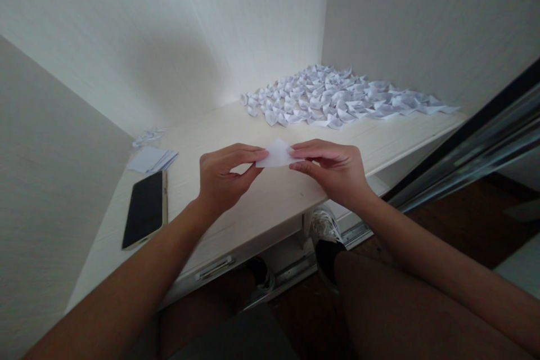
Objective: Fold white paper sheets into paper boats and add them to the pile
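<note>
A small white piece of folded paper [277, 154] is stretched between my two hands above the front part of the white desk [236, 202]. My left hand [225, 174] pinches its left end between thumb and fingers. At the opposite end, my right hand [333, 166] pinches the paper the same way. The paper peaks in the middle and has a straight lower edge. Behind my hands, many small folded paper boats [320, 95] lie crowded together towards the back right corner.
A phone [144, 208] with a dark screen lies at the left of the desk. Behind it are a stack of white paper sheets [152, 159] and some thin paper scraps [148, 136]. Walls enclose the desk; a dark-edged sliding door frame [464, 140] stands at the right.
</note>
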{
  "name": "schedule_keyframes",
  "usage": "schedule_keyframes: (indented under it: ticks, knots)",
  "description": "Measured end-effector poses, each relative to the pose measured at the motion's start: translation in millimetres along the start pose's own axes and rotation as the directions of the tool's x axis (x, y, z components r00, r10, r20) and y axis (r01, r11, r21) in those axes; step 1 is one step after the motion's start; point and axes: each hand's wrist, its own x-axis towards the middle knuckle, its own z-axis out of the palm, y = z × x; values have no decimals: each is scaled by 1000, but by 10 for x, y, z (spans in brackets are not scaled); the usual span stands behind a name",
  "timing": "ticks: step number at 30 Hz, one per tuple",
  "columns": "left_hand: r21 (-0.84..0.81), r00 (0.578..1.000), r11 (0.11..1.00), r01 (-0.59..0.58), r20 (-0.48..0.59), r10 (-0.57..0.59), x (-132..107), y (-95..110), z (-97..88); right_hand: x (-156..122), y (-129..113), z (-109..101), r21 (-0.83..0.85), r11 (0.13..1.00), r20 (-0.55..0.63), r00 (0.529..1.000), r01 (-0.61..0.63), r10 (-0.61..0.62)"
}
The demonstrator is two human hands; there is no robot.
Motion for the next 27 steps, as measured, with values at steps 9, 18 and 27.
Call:
schedule_keyframes:
  ticks: [9,18,27]
  knots:
    - [-41,1000,999,-9,3,9,13,24,25,-22,-56,9,-30,999,2,999,-41,41]
    - [-180,975,958,223,30,-222,-7,85,87,-1,-60,28,33,990,-26,990,-137,138]
    - [-478,792,668,570,104,-601,23,179,178,47,-61,67,180,926,-36,939,-331,342]
